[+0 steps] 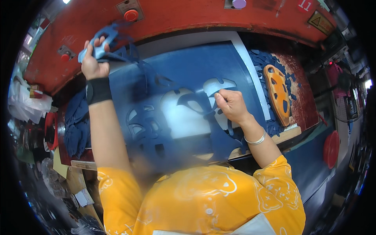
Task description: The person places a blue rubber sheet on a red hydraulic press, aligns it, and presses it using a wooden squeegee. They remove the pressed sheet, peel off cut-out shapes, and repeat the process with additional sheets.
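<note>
A dark blue sheet [188, 58] with shaped holes cut through it lies over a white board [182, 117] in front of me. My left hand [95, 58] is raised at the far left, its fingers curled round light blue cut pieces [106, 34]; blurred blue strips trail from them toward the sheet. My right hand [232, 105] is closed over the sheet's cut-out part, gripping a thin strip of blue sheet whose end is hidden in the fist. An orange cutting die [279, 94] with several openings rests to the right of the sheet.
A red machine beam [176, 19] spans the far side, with a red push button [131, 15] and a purple one [239, 3]. Blue offcuts are heaped at the right [266, 62] and left [76, 129]. Plastic bags [29, 98] hang at far left.
</note>
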Available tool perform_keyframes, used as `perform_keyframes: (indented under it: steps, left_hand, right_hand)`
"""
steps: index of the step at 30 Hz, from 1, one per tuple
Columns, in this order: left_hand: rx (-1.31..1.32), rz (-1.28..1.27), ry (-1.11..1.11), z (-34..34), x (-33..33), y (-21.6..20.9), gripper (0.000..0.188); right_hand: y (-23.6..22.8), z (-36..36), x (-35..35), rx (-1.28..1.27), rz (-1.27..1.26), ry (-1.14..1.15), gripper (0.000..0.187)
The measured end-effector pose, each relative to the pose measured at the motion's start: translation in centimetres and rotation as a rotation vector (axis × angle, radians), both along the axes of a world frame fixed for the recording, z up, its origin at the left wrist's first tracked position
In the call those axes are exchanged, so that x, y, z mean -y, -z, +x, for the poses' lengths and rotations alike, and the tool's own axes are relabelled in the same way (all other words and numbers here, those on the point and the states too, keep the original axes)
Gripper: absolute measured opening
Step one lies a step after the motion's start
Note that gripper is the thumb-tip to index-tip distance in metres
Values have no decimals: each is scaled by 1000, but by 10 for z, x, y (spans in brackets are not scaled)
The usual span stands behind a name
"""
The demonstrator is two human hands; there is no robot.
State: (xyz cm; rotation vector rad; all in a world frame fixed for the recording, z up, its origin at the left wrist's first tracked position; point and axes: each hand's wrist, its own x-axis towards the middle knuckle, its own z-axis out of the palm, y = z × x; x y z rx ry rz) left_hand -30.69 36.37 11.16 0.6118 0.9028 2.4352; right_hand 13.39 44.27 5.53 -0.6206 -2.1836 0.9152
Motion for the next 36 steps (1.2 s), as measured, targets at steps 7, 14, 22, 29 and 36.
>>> perform_keyframes:
  steps: [7,14,22,29,36]
  left_hand:
    - [63,-134,-268,16,-9,-62,29]
    - [-527,102,314,103,8,-70,47]
    - [-452,124,505,186,33,-78,49]
    - [-360,-44,586,234,38,-68,31]
    - [-835,-139,224,92,78,-116,42]
  right_hand:
    - [10,-1,0,95,-26,-1,16]
    - [-32,-34,-6,50,-224,-148,39]
    - [13,-90,-21,352,121,43,26]
    - [11,-95,-46,276,-204,144,32]
    - [19,-86,-40,83,-274,75,31]
